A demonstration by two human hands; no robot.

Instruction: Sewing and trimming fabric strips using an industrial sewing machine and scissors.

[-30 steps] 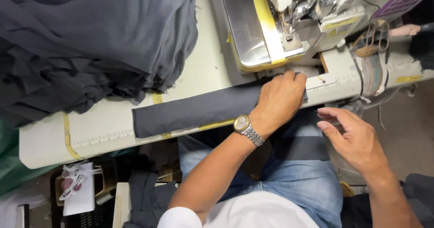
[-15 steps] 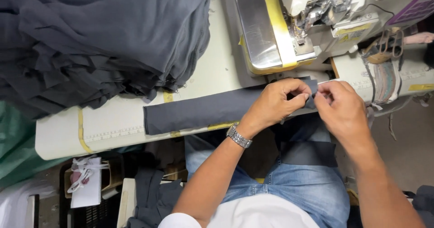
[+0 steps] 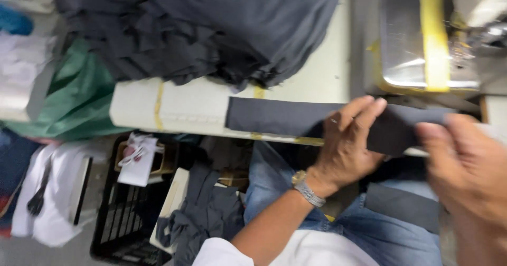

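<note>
A long dark grey fabric strip [image 3: 274, 117] lies along the front edge of the cream sewing table [image 3: 185, 107]. My left hand [image 3: 348, 144], with a metal watch on its wrist, grips the strip near its right part, with the fingers laid over the cloth. My right hand [image 3: 465, 176] is badly blurred; it meets the strip's right end, and its grip cannot be made out. A second dark piece [image 3: 401, 208] rests on my lap over blue jeans.
A big pile of dark grey fabric [image 3: 211, 28] covers the table's far left. The sewing machine bed with yellow tape [image 3: 417, 44] is at the upper right. Green cloth [image 3: 79, 97] hangs at left. A black crate [image 3: 121, 218] and white cloth lie on the floor.
The view has swung right and closer. Both hands have drawn the strip's right end off the machine toward me, and my right hand has moved down and right.
</note>
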